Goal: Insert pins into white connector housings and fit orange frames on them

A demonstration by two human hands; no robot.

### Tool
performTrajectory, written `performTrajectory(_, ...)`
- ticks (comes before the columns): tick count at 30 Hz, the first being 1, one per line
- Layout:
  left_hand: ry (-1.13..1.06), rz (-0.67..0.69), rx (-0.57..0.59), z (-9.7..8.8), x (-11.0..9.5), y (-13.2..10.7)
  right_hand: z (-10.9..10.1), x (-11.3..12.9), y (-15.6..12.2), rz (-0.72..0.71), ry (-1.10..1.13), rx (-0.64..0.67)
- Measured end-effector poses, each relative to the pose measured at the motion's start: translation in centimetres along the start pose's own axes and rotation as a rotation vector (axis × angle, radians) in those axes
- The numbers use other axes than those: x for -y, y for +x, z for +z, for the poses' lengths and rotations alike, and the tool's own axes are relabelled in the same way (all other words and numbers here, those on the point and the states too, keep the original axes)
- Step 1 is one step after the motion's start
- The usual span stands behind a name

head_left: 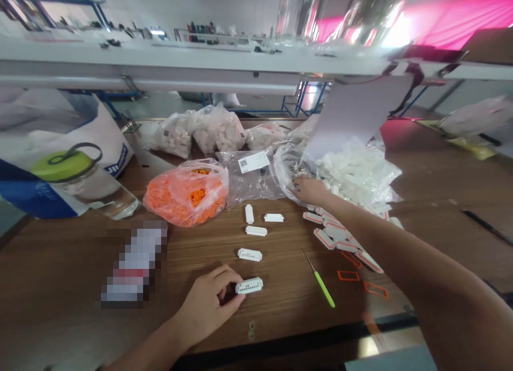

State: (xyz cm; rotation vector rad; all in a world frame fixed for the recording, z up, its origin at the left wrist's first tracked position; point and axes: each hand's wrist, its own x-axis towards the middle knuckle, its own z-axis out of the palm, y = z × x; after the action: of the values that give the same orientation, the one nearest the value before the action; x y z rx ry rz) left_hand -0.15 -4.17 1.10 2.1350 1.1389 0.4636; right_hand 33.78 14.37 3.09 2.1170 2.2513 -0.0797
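Note:
Near the front of the table, my left hand (214, 296) pinches the left end of a small white plastic housing (249, 286) with rows of dark holes. A similar white housing (250, 254) lies just beyond it, and several plain white pieces (256, 231) are spread farther back. My right hand (310, 190) reaches into the mouth of a clear plastic bag (285, 173); its fingertips are partly hidden there, so what they grip cannot be made out. Under my right forearm lie white pieces with orange borders (324, 238).
A green-handled pick (324, 288) and loose orange frames (348, 275) lie at the right. A bag of orange parts (186, 192) sits left, beside a bottle with a green lid (68, 168). Bags of white parts (218, 129) line the back under a shelf (160, 55).

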Motion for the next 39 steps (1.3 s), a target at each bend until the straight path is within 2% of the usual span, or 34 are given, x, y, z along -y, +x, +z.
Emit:
performTrajectory(8,0.000,0.003,0.007,0.0,0.0,0.0,-1.5,-2.2,-0.4,0.007,0.139,-0.008)
performTrajectory(16,0.016,0.006,-0.001,0.0,-0.1,0.1,-3.0,-3.0,-1.5,-0.076,0.126,0.088)
performTrajectory(21,0.016,0.005,0.005,-0.1,-0.1,0.1,-4.5,-3.7,-0.9,-0.076,0.162,0.045)
performTrajectory(27,0.008,0.025,-0.002,0.0,0.0,0.1,-7.4,-5.7,0.2,-0.033,0.397,-0.096)
performTrajectory(30,0.000,0.029,-0.010,0.1,0.1,0.0,-7.9,-5.4,0.5,-0.045,0.532,-0.134)
performTrajectory(33,-0.008,0.032,-0.015,0.2,0.3,-0.1,-7.6,-4.3,0.4,-0.107,0.618,-0.096)
performTrajectory(39,-0.010,0.019,-0.009,0.1,0.2,-0.1,-6.6,-2.7,0.8,-0.107,0.550,0.005)
